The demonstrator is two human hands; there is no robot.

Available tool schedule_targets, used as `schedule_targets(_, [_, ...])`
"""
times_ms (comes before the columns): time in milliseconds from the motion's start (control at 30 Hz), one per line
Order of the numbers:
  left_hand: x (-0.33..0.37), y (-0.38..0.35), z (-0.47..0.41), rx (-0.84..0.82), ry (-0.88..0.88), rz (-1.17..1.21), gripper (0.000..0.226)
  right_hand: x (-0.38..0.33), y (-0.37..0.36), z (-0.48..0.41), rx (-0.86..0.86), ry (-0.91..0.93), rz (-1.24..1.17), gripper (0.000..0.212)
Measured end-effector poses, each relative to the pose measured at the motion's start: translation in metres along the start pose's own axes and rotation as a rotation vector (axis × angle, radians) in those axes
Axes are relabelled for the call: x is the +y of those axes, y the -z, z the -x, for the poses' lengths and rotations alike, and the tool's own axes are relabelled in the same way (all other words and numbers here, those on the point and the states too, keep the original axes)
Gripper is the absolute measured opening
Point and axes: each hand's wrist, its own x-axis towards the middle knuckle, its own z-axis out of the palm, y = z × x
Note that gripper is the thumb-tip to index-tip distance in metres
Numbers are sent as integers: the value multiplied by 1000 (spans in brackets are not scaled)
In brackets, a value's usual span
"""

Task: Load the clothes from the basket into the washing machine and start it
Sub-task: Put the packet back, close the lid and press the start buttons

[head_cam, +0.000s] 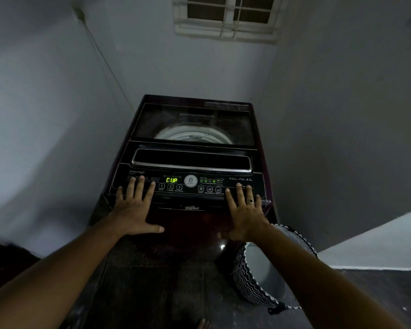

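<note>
Your left hand and right hand lie flat on the washer's near panel edge, fingers spread wide, holding nothing. Display glows green, just beyond and between them. Lid down. Basket on floor, near right, beside washer.

We read "Whirlpool" on the lid at frame centre. On the control panel below: "WhiteMagic", a green display showing "CUP", buttons 1, 2, 3, and "6.5".
</note>
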Motion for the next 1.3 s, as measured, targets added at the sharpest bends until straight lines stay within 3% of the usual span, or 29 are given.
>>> schedule_targets(1300, [1,0,0,8,3,2,148,0,3,2,-2,0,14,143])
